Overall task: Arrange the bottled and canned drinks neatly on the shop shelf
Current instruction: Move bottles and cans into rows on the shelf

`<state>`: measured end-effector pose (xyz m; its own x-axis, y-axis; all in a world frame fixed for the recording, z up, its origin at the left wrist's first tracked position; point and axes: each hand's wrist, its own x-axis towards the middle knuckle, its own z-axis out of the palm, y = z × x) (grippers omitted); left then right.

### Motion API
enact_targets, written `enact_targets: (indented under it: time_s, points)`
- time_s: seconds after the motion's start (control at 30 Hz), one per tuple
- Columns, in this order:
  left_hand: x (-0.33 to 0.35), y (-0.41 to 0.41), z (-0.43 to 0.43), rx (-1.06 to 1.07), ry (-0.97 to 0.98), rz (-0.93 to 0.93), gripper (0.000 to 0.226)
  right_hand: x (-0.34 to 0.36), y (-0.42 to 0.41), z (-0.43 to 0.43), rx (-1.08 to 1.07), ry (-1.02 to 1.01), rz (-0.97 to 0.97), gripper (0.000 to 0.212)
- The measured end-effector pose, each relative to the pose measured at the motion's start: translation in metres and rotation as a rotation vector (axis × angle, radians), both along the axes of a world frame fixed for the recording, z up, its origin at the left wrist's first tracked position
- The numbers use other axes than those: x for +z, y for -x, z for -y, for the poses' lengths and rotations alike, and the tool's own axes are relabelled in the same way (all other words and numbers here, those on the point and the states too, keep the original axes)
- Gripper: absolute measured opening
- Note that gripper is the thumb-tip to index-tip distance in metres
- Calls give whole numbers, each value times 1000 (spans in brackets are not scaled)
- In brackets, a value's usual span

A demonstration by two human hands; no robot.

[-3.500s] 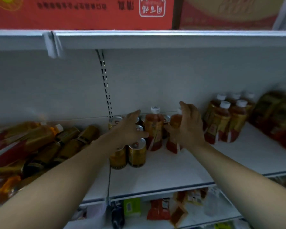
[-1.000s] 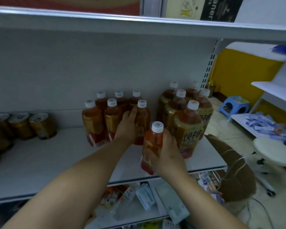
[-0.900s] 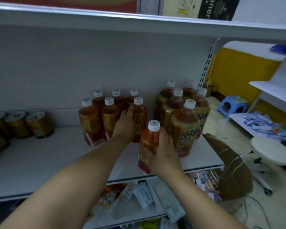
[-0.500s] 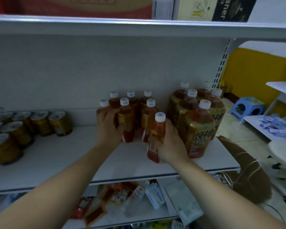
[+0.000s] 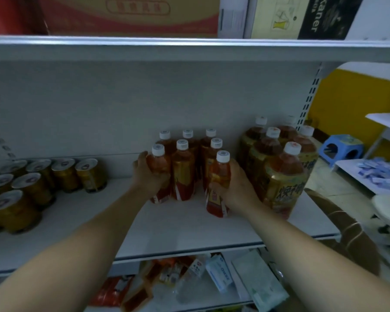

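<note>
On the white shelf [image 5: 189,224] stands a cluster of small tea bottles [image 5: 185,167] with white caps. My left hand [image 5: 148,176] grips the front-left bottle [image 5: 159,163] of that cluster. My right hand [image 5: 236,190] holds another small tea bottle [image 5: 220,174] upright at the cluster's front right, its base on or just above the shelf. Several large tea bottles [image 5: 279,158] stand to the right, close to my right hand. Gold cans [image 5: 36,183] stand in rows at the left.
An upper shelf [image 5: 189,47] with cardboard boxes [image 5: 131,14] hangs overhead. The lower shelf [image 5: 212,284] holds packets and boxes. Right of the unit are a blue stool [image 5: 340,147], a brown bag [image 5: 351,235] and a side shelf with blue packets [image 5: 378,172].
The view came from the cans at left to the bottles. My left hand moved from the middle bottles to the front-left one and grips it. My right hand set its bottle nearer the cluster.
</note>
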<state>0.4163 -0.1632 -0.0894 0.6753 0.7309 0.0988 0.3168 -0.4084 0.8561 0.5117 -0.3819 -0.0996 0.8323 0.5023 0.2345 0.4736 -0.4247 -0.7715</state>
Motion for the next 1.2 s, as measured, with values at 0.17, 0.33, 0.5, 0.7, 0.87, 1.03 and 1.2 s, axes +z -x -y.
enact_targets:
  time_s: [0.17,0.33,0.5,0.7,0.87,1.03,1.2]
  points:
    - [4,7,0,-118,38,75,61,5,-4,-5,43,-61,-98,73]
    - [1,1,-1,-196,156,99,60,5,-6,-7,52,-70,-132,73]
    - [-7,-9,-3,-172,178,149,48,8,-1,-6,59,-116,-101,82]
    - [-16,-14,-16,-146,118,135,60,-6,4,-7,37,-134,-167,84]
    - [-17,-17,-10,-278,155,153,85,-6,0,-11,49,-121,-134,70]
    - [-30,-17,-22,-266,272,191,95,-1,-7,-3,42,-90,-92,68]
    - [-39,-21,-18,-259,283,210,86,-1,-13,3,39,-109,-146,69]
